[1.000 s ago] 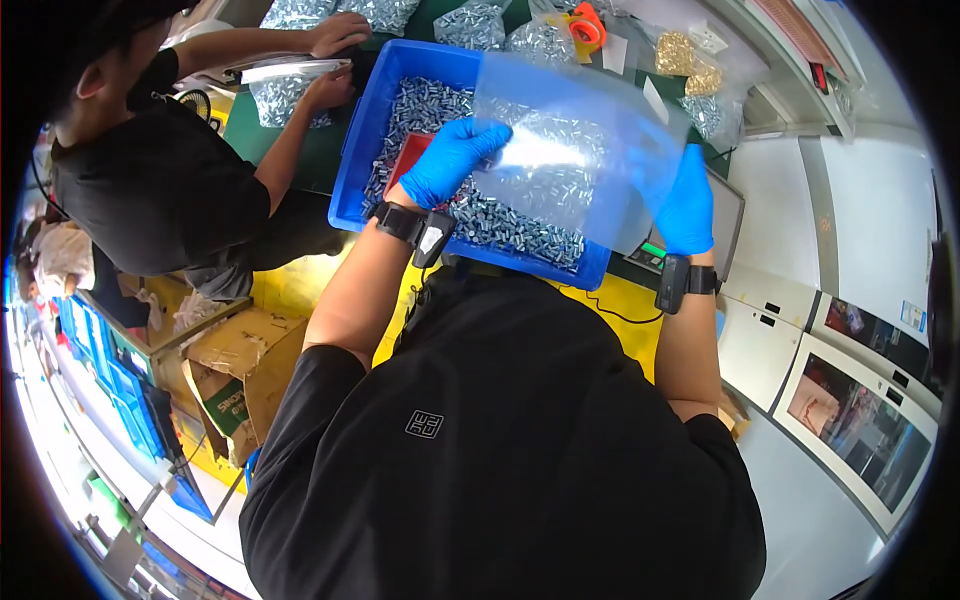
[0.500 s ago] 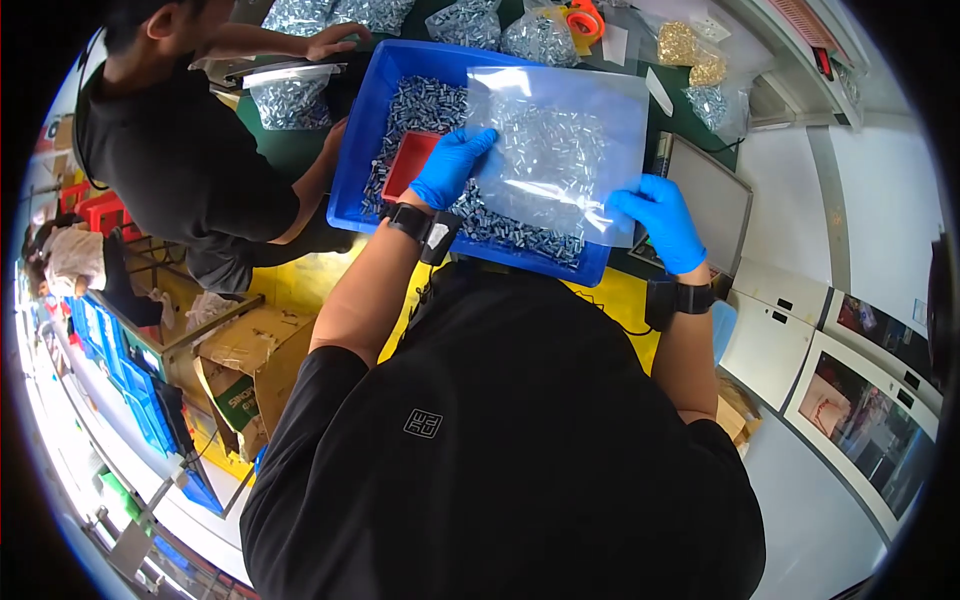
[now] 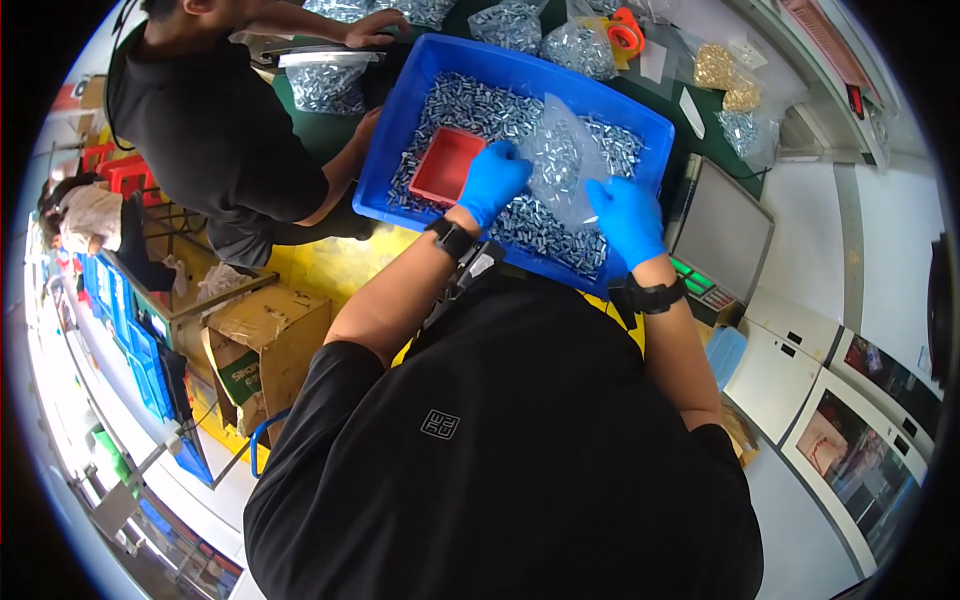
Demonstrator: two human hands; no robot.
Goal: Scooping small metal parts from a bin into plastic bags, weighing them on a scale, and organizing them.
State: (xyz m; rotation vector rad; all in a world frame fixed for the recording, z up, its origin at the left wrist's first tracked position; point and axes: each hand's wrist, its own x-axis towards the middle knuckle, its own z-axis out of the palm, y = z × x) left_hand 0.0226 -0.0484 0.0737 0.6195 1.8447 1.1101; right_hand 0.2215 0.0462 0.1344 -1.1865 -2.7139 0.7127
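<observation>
A clear plastic bag (image 3: pixel 560 155) is held over the blue bin (image 3: pixel 640 120), narrowed and tilted compared with lying flat. My left hand (image 3: pixel 495 183), in a blue glove, has its fingers curled at the bag's left edge. On the opposite edge my right hand (image 3: pixel 630 222), gloved too, pinches the plastic between thumb and fingers. Many small silvery metal sleeves (image 3: pixel 550 228) fill the bin and show through the bag. Whether any are inside the bag I cannot tell. A small red tray (image 3: pixel 440 170) lies in the bin, left of my left hand.
A weighing scale (image 3: pixel 722 230) stands right of the bin. Filled bags of metal parts (image 3: pixel 508 28) line the back, near an orange tape roll (image 3: pixel 626 33) and bags of gold-coloured parts (image 3: pixel 714 66). At left stands a co-worker (image 3: pixel 210 130), beside another filled bag (image 3: pixel 325 85).
The bag went from spread flat between my hands to bunched and narrower. My hands came closer together, and my left hand moved lower. The whole view shifted, showing the red tray and scale more fully.
</observation>
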